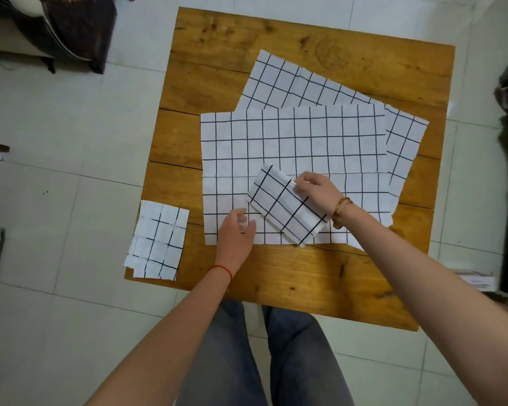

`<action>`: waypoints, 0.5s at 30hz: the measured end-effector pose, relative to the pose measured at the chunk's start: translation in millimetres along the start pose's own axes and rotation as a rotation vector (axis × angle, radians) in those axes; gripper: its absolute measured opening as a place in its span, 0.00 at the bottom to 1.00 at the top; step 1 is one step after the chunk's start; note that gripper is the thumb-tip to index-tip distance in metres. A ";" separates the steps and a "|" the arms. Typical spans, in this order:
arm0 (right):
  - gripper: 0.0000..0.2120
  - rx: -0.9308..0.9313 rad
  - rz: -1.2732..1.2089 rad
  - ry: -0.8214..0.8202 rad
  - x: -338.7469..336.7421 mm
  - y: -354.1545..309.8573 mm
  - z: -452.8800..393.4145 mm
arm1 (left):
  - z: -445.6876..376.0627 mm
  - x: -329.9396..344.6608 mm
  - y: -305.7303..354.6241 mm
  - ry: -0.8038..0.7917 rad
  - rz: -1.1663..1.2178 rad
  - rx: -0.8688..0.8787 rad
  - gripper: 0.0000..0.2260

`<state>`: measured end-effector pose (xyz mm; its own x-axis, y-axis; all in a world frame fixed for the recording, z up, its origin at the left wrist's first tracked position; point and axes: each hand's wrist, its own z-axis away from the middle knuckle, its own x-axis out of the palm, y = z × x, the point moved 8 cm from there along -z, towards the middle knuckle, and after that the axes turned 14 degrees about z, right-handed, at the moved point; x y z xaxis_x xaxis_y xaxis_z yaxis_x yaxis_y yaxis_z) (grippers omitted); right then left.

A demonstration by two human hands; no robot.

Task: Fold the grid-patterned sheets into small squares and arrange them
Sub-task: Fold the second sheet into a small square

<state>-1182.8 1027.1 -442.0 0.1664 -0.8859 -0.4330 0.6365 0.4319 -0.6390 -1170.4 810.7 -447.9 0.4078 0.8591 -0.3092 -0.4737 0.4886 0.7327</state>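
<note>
Head view: right hand [316, 190] pinching far edge of half-folded grid sheet [286, 208], which is lying atop flat grid sheet [276, 148] at table centre. Left hand [236, 230] resting just beside fold, fingers loosely curled; whether gripping anything, cannot tell. Sheet looking light, thin, floppy, probably holding creases well; best pinching at corners and edges. Folded stack [157, 240] sitting at near-left corner. Second flat sheet [305, 83] lying beneath, farther off. Wooden table [320, 273] standing on pale tiled floor [56, 171].
</note>
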 end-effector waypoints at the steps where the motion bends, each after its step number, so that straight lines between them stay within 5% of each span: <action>1: 0.12 0.021 -0.070 -0.003 5.4 -1.9 4.5 | -0.2 -0.3 -5.8 -0.022 0.110 -0.091 0.18; 5: 0.07 0.140 -0.455 -0.020 34.4 -8.5 24.9 | 3.4 -6.8 -22.2 -0.069 0.497 -0.317 0.22; 9: 0.08 0.275 -0.621 0.012 73.9 -1.2 46.9 | 10.2 -31.9 -35.1 -0.068 0.585 -0.255 0.12; 15: 0.05 0.237 -0.206 0.140 132.1 4.7 76.6 | 21.6 -96.2 -58.1 0.107 0.270 -0.135 0.15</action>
<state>-1100.1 899.2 -453.5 -0.0787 -0.9114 -0.4040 0.8060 0.1802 -0.5637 -1165.2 696.4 -447.7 0.1719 0.9682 -0.1817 -0.6560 0.2501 0.7122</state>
